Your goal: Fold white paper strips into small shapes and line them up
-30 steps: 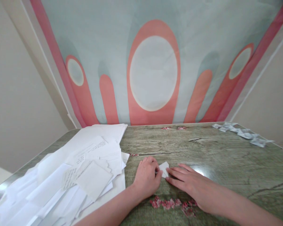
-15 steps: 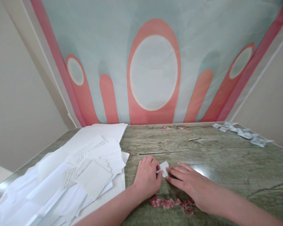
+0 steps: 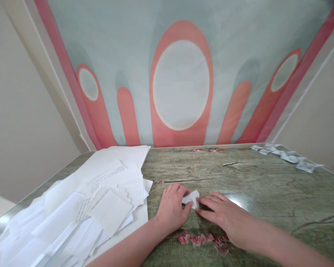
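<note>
A small folded piece of white paper lies low over the wood-patterned table, between both hands. My left hand curls around its left end, thumb below and fingertips above. From the other side, the thumb and fingers of my right hand grip the paper's right edge. Part of the paper is hidden under the fingertips. To the left of my left hand spreads a loose pile of white paper sheets, some with printed lines.
Several small folded paper pieces sit along the table's far right edge. The table has a grey-green wood pattern with pink flower prints. Behind it stands a wall panel with coral arches and pale ovals.
My left thumb and fingers have spread slightly apart and shifted a little left, so more of the folded paper shows. My right hand has hardly moved.
</note>
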A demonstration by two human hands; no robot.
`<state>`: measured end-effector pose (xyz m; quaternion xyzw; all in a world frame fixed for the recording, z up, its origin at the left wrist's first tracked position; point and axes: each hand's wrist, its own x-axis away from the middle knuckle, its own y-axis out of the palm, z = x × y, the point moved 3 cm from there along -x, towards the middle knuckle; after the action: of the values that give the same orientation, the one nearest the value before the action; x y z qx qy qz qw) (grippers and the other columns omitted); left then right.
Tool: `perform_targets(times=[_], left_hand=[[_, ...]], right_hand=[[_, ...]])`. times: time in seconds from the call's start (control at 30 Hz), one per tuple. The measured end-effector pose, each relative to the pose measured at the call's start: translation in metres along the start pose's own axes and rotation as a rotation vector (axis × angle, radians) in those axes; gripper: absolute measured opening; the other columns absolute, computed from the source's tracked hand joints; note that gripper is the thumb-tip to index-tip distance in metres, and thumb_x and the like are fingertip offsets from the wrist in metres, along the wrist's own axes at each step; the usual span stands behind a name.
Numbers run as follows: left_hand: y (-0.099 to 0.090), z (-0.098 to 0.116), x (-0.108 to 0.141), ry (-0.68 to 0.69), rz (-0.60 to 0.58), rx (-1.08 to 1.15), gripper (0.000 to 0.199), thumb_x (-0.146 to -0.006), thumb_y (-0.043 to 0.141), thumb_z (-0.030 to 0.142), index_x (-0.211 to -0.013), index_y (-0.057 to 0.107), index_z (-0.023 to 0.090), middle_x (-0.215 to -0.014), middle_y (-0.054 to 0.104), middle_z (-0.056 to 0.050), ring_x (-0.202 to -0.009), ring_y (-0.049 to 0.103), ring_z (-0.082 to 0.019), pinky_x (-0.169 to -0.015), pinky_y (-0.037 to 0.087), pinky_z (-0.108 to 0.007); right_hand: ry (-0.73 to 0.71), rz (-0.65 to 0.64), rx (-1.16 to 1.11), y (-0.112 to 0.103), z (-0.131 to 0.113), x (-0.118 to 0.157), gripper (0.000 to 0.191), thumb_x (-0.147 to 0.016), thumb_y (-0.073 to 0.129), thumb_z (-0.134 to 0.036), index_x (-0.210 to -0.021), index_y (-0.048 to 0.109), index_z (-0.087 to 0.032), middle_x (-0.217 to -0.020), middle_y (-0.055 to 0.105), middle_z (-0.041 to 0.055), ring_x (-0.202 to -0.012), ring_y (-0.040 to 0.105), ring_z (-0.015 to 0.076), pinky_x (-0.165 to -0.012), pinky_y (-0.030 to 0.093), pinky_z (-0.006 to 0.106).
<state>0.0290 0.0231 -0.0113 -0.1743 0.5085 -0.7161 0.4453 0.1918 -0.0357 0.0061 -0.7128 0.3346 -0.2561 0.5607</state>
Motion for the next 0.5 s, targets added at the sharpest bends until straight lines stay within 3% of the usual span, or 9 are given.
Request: perform_targets(times=[0.5], left_hand=[[-0.0007, -0.0014, -0.001, -0.099, 0.038, -0.076, 0.034, -0.071, 0.065, 0.039, -0.1, 0.054, 0.025, -0.106, 0.051, -0.003, -0.101, 0.044, -0.024, -0.086, 0.033, -0.038]], right_hand=[[0.022, 0.046, 0.03, 0.0045, -0.0002, -0.006, 0.053, -0.07, 0.044, -0.001, -0.114, 0.059, -0.025, -0.115, 0.056, 0.0071, -0.112, 0.046, 0.0204, -0.105, 0.02, 0.046]])
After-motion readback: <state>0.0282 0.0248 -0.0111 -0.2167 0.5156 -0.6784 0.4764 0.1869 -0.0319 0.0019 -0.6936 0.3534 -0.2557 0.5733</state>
